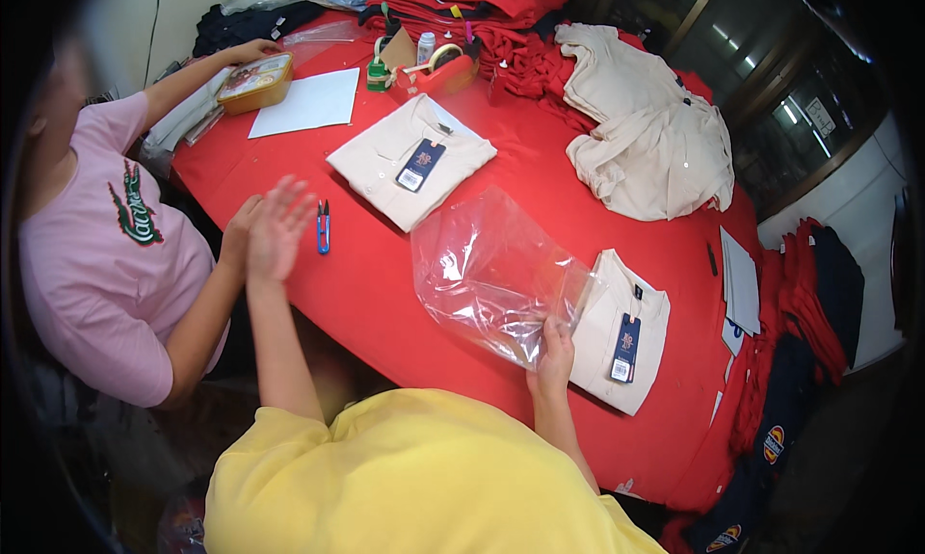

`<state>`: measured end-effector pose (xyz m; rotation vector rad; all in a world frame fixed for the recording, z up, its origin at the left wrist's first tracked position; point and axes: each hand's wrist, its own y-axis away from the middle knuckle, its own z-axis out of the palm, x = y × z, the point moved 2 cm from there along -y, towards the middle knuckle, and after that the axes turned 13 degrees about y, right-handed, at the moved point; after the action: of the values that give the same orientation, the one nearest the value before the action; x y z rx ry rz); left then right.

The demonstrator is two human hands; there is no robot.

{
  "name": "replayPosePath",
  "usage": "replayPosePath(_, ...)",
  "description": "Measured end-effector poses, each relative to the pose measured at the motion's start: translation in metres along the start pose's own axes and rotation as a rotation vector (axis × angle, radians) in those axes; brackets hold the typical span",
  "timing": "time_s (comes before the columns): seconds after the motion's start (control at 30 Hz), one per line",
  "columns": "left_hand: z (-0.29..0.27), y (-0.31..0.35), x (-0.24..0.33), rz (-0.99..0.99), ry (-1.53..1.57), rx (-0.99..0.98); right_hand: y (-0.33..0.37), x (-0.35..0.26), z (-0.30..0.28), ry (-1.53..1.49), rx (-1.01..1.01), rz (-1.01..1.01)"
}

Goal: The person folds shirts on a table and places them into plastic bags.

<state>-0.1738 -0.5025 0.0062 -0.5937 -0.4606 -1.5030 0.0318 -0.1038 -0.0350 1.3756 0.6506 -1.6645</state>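
My right hand (552,359) grips the lower edge of a clear plastic bag (477,275), which spreads out above the red-covered table. Beside that hand lies a folded cream shirt (621,332) with a dark blue hang tag (625,350), one edge of it behind the bag. My left hand (277,236) is raised near the table's left edge, fingers stretched out, slightly blurred, nothing in it. A co-worker's hand (239,228) is right next to it; whether they touch I cannot tell. Blue thread snips (323,228) lie nearby. Farther back sits another folded cream shirt (409,159) with a tag.
A co-worker in a pink shirt (106,284) sits at the left, the other hand by a yellow-lidded box (255,80). White paper (306,103), a red tape dispenser (436,74), loose cream garments (655,130) and stacked red garments (462,0) occupy the back. White cards (740,279) lie at right.
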Motion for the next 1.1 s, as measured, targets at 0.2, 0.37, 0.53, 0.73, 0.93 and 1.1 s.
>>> replayPosePath(0.2,-0.133,0.0,0.071,0.291,0.44,0.052,0.015,-0.003,0.013,0.051,-0.038,0.094)
replayPosePath(0.37,-0.083,-0.006,0.057,0.213,0.33,0.138,0.018,-0.009,0.022,-0.04,-0.05,0.069)
replayPosePath(0.53,0.004,0.011,0.006,0.033,0.184,-0.103,0.022,-0.013,0.014,0.07,-0.125,0.131)
replayPosePath(0.73,0.125,0.042,-0.081,-0.113,-0.672,-0.776,0.028,-0.052,0.016,0.478,-0.34,0.058)
replayPosePath(0.93,0.197,0.059,-0.109,-0.308,-0.83,-1.06,0.028,-0.111,0.016,0.711,-0.378,0.108)
replayPosePath(1.1,0.203,0.054,-0.112,-0.49,-0.635,-0.784,0.024,-0.137,0.0,0.839,-0.3,-0.364)
